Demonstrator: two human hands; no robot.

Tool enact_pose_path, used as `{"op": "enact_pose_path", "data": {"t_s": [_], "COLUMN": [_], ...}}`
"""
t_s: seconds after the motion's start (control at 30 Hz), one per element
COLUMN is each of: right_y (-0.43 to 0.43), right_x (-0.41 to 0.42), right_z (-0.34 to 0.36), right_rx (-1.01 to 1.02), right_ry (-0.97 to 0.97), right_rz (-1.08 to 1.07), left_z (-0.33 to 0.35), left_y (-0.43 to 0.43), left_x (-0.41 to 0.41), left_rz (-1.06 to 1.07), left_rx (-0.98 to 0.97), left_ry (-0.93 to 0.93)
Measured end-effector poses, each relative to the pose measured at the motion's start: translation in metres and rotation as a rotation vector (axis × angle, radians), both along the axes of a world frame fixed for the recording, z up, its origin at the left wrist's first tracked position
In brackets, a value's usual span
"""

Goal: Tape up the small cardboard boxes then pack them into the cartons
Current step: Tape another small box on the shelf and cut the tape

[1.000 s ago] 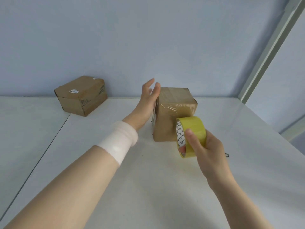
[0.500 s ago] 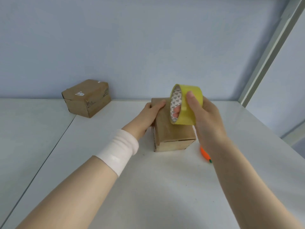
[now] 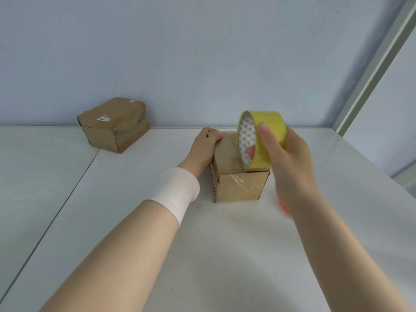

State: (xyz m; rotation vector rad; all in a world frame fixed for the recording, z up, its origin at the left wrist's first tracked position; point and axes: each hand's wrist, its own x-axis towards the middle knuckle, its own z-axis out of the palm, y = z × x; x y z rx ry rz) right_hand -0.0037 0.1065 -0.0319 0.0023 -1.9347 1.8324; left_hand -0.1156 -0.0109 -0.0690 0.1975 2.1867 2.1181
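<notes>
A small cardboard box (image 3: 238, 188) stands on the white table in the middle, with clear tape wrinkled on its near face. My left hand (image 3: 206, 145) grips its far top-left corner, fingers curled over the edge. My right hand (image 3: 283, 152) holds a yellow tape roll (image 3: 261, 140) upright just above the box's top right, thumb on the outer band and fingers inside the core. A second cardboard box (image 3: 114, 123) with a white label lies at the back left by the wall.
The white table (image 3: 202, 255) has a seam (image 3: 58, 199) running down its left side. An orange object (image 3: 284, 207) lies on the table, mostly hidden behind my right forearm. A blue wall rises behind, with a pale frame (image 3: 371, 70) at the right.
The box was tipped over onto another face. My right hand lifted the tape roll from in front of the box to above its top. My left hand went from flat against the side to gripping the corner.
</notes>
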Motion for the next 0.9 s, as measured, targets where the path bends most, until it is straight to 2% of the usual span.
{"op": "enact_pose_path", "data": {"t_s": [0.13,0.23,0.37,0.47,0.63,0.7,0.73,0.8,0.83,0.9], "right_y": [0.006,-0.001,-0.002,0.004,0.002,0.004,0.004,0.006,0.006,0.007], "right_x": [0.025,0.025,0.042,0.066,0.078,0.073,0.073,0.076,0.078,0.078], "right_z": [-0.004,-0.006,-0.007,-0.026,-0.051,-0.048,-0.048,-0.048,-0.049,-0.050], "right_rx": [0.002,0.078,-0.025,0.031,0.057,0.036,0.024,0.019,0.016,0.017], "right_ry": [0.041,0.038,0.037,-0.104,-0.255,-0.283,-0.291,-0.290,-0.285,-0.278], "right_rz": [0.024,0.050,-0.021,-0.093,-0.026,-0.025,-0.024,-0.018,-0.014,-0.025], "left_z": [-0.003,-0.002,-0.002,-0.004,-0.004,-0.002,-0.002,-0.003,-0.003,-0.008], "left_y": [0.001,0.002,0.002,0.002,0.004,0.001,-0.004,-0.020,-0.029,-0.042], "left_x": [0.000,-0.001,-0.002,-0.004,-0.002,0.002,0.006,0.018,0.024,0.038], "left_rz": [-0.016,0.000,-0.005,-0.013,-0.022,-0.017,0.024,0.032,-0.061,-0.317], "left_rx": [0.020,0.006,-0.014,-0.023,-0.004,-0.056,-0.106,-0.176,-0.214,-0.397], "left_ry": [0.000,0.006,0.000,0.002,-0.001,0.013,0.083,0.369,0.513,0.661]}}
